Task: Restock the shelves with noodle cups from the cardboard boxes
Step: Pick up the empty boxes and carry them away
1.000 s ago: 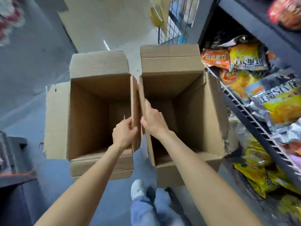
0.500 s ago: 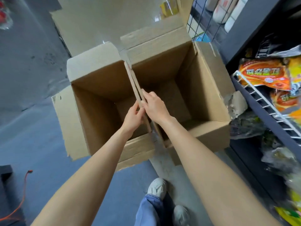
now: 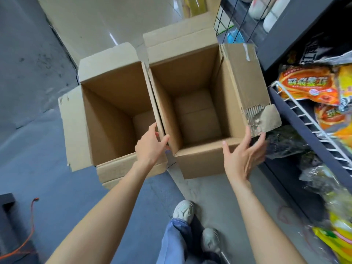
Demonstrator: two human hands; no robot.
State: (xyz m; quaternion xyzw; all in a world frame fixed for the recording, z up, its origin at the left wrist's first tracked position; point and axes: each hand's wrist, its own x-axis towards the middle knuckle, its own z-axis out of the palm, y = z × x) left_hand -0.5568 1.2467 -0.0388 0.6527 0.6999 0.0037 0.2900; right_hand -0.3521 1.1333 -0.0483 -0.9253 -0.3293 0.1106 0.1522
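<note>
- We cannot see the right hand's (image 3: 242, 156) fingertips behind the right box's (image 3: 202, 164) torn flap.
- Packets on the wire shelf (image 3: 312, 130) run off the right edge.
- The lower packets (image 3: 335, 231) blur beyond reading.

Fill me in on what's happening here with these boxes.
A person stands over two open cardboard boxes on the floor beside a shelf of snack bags. Both boxes look empty, with no noodle cups showing inside. The left hand rests at the wall where the left box meets the right box, fingers relaxed, no grip. The right hand is spread open by the right box's near corner, just under its torn flap, holding nothing.
</note>
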